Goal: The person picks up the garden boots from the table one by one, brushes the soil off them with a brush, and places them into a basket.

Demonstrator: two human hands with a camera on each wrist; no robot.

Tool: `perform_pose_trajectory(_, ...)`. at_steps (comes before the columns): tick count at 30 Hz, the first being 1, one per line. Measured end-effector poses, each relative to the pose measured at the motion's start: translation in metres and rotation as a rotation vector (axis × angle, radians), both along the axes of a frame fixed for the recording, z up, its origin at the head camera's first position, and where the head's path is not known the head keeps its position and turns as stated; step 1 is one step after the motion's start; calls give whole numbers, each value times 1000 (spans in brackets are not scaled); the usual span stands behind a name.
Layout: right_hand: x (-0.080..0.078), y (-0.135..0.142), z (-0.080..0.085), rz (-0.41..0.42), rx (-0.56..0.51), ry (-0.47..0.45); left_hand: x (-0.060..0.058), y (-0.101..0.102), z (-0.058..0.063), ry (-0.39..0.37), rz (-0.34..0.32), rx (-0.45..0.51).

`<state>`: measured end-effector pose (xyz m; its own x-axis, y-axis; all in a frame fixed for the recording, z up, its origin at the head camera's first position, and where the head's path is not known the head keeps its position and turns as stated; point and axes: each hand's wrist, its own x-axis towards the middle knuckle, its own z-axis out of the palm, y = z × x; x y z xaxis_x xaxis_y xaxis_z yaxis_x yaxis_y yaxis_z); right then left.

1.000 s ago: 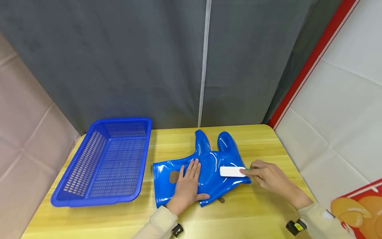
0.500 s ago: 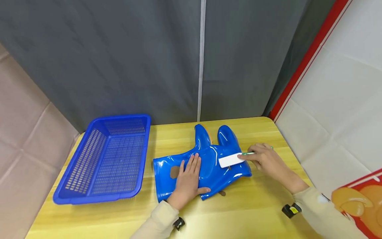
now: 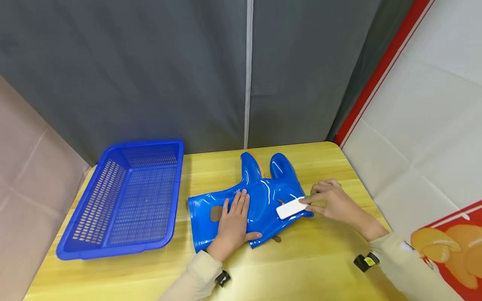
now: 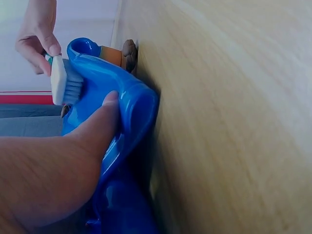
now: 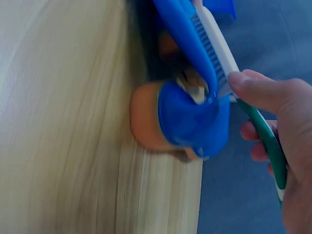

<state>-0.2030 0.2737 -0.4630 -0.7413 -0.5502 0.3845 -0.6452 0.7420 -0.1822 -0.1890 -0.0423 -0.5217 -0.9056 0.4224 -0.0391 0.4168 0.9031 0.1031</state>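
Two glossy blue rain boots lie on their sides, overlapping. The left boot has a brown patch on its shaft; the right boot points its toe away from me. My left hand rests flat on the boots, fingers straight, thumb near the right boot's opening. My right hand grips a scrub brush by its green-and-white handle, thumb against the white head. Its bristles are down on the right boot. An orange sole shows in the right wrist view.
A blue plastic basket stands on the wooden table to the left. A small brown clump lies by the right boot's near edge. Behind the table hangs a grey curtain; pale walls flank it.
The brush has swept away from me over the right boot, then back toward its near side, uncovering a small brown spot. My left hand has stayed in place; the head view has shifted slightly.
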Motion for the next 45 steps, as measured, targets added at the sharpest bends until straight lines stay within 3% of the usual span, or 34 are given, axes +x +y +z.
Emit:
perform_pose_trajectory(5, -2, -8, 1, 70, 53, 26, 2, 9, -2, 27, 17, -9)
perform_pose_trajectory(12, -6, 2, 10, 115, 20, 123, -1, 23, 2, 36, -1, 6)
perform_pose_trajectory(21, -7, -33, -10, -14, -117, -2, 10, -12, -1, 17, 34, 33)
perform_pose_trajectory(28, -9, -16, 2, -120, -95, -12, 0, 0, 6, 30, 7, 24)
perform_pose_trajectory(32, -4, -8, 0, -73, -87, -26, -1, 5, 6, 15, 8, 13)
perform_pose_trajectory(37, 5, -6, -5, 7, -43, 18, 2, 6, 5, 0, 4, 4)
perform_pose_trajectory(45, 0, -17, 3, -66, -90, 27, 6, 1, 3, -23, 8, 0)
